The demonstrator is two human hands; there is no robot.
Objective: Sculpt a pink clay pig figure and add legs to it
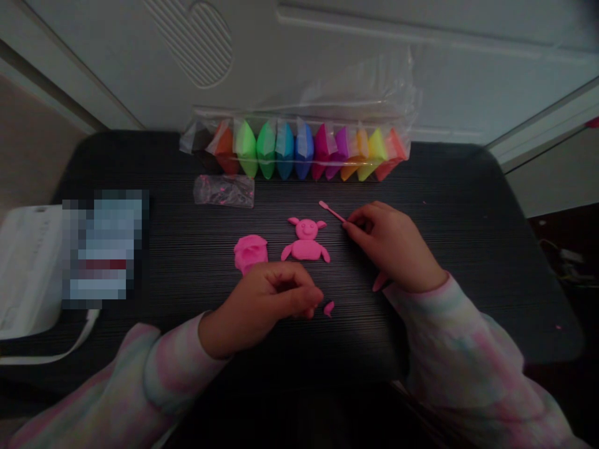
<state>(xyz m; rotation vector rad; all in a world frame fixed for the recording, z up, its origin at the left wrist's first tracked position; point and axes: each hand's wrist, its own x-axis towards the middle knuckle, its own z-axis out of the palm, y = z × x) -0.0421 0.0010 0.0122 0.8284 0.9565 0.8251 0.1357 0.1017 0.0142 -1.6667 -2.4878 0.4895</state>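
A small pink clay figure (pixel 306 240) with ears, a smiling face and two arms lies flat on the dark table (pixel 468 206). My right hand (pixel 393 246) is closed round a thin pink sculpting tool (pixel 331 212), whose tip points up and left, just right of the figure's head. My left hand (pixel 266 302) rests on the table below the figure with its fingers curled and pinched together. A small pink clay bit (pixel 329 308) lies right beside its fingertips. A lump of pink clay (pixel 251 252) sits left of the figure, just above my left hand.
A row of clay packets in many colours (pixel 304 149) in clear plastic lines the table's far edge. A small clear bag with pink specks (pixel 224 190) lies before it. A white device (pixel 28 268) and a blurred box (pixel 103 246) occupy the left side.
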